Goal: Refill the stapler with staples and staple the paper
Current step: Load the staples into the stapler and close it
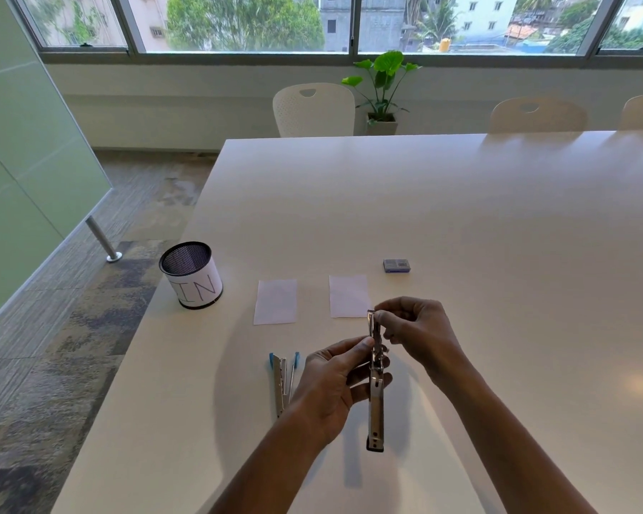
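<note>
**Both hands on the opened stapler, just above the table**

You have the metal stapler [375, 402] up off the table [461, 217], and both hands are on it. Your left hand [335, 383] grips its middle: the thumb presses the left side and the other fingers curl round from beneath. Your right hand [420, 332] is at the far end, with the fingertips [378, 317] pinching the top of the silver arm and the remaining fingers curled in close against the hinge. The stapler runs lengthwise away from you. Its black end hangs below your left palm, nearest your body, and its tip sits between your two thumbs. Whether any staples sit in the channel, I cannot tell; it's too small to read.

Just to the left of your left knuckles, a blue stapler [283, 380] lies splayed open on the table. Beyond your fingertips lie two sheets of paper. The right sheet [348, 295] is just past your right hand's fingers, its near edge almost at the stapler's tip. The left sheet [275, 301] lies farther over, beyond the blue stapler. The staple box [397, 265] is farther out again, past the right sheet and well apart from both hands. Far to the left of everything, at the table's edge, stands a mesh cup [192, 276] with a white label.
</note>
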Available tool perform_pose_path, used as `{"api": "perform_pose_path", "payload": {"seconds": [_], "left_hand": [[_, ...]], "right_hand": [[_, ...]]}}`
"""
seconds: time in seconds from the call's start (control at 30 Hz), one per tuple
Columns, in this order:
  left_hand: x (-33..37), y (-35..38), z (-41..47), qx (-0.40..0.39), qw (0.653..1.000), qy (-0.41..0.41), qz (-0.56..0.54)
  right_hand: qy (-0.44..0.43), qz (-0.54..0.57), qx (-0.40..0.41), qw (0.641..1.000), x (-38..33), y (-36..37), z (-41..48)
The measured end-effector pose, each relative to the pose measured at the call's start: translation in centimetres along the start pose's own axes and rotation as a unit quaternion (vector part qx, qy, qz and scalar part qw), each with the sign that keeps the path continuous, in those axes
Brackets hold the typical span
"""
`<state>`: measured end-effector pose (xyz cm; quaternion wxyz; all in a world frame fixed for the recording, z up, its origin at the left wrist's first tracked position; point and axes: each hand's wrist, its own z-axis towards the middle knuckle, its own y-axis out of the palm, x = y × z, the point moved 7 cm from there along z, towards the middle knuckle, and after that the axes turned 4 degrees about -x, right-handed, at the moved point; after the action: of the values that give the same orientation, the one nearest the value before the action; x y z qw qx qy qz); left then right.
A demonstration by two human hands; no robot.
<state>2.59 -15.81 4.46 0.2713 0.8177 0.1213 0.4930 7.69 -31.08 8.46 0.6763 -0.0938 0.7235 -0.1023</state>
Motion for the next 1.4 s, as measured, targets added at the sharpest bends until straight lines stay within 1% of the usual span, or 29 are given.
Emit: {"api": "perform_pose_path", "payload": {"seconds": [0.13, 0.2, 0.23, 0.33, 0.4, 0.5, 0.63, 0.77, 1.07, 1.13, 1.23, 1.27, 1.33, 1.4], "left_hand": [[0.2, -0.2, -0.1, 0.011, 1.0, 0.001, -0.005], [0.3, -0.5, 0.0, 0.02, 1.0, 0.004, -0.008], [0.5, -0.6, 0.0, 0.024, 1.0, 0.007, -0.01], [1.0, -1.0, 0.1, 0.028, 0.999, 0.019, -0.005], [1.4, -1.2, 0.2, 0.032, 0.999, 0.026, -0.002], [1.5, -1.3, 0.3, 0.038, 0.999, 0.03, -0.001], [1.2, -1.0, 0.3, 0.04, 0.999, 0.026, -0.005], [0.8, -1.0, 0.2, 0.039, 0.999, 0.021, -0.014], [0.7, -1.0, -0.3, 0.039, 0.998, 0.024, -0.033], [0.6, -1.0, -0.3, 0.039, 0.998, 0.023, -0.034], [0.5, -0.9, -0.3, 0.032, 0.999, 0.022, -0.036], [0.5, -0.7, -0.3, 0.027, 0.999, 0.024, -0.033], [0.7, -0.5, -0.4, 0.014, 0.999, 0.028, -0.022], [0.7, -0.2, -0.4, 0.003, 1.0, 0.028, -0.009]], "right_hand": [[-0.003, -0.006, 0.005, 1.0, 0.0, 0.1, -0.4], [-0.026, -0.034, 0.021, 0.999, -0.5, -0.4, -1.0], [-0.047, -0.04, 0.011, 0.998, -0.8, -0.5, -1.3], [-0.117, -0.047, -0.094, 0.988, -2.0, 0.3, -2.9], [-0.161, -0.055, -0.128, 0.977, -2.6, 0.7, -3.9], [-0.2, -0.078, -0.11, 0.97, -3.0, 0.7, -4.0], [-0.203, -0.09, -0.077, 0.972, -3.1, 0.4, -3.3], [-0.205, -0.125, -0.038, 0.97, -3.2, 0.7, -2.9], [-0.247, -0.16, 0.0, 0.956, -3.0, 1.6, -3.2], [-0.239, -0.153, 0.009, 0.959, -2.7, 1.6, -3.1], [-0.181, -0.103, 0.022, 0.978, -1.6, 1.2, -2.7], [-0.153, -0.069, 0.019, 0.986, -1.1, 1.1, -2.6], [-0.078, 0.044, 0.005, 0.996, 0.1, 1.2, -2.5], [-0.007, 0.148, -0.007, 0.989, 1.1, 1.4, -2.5]]}}
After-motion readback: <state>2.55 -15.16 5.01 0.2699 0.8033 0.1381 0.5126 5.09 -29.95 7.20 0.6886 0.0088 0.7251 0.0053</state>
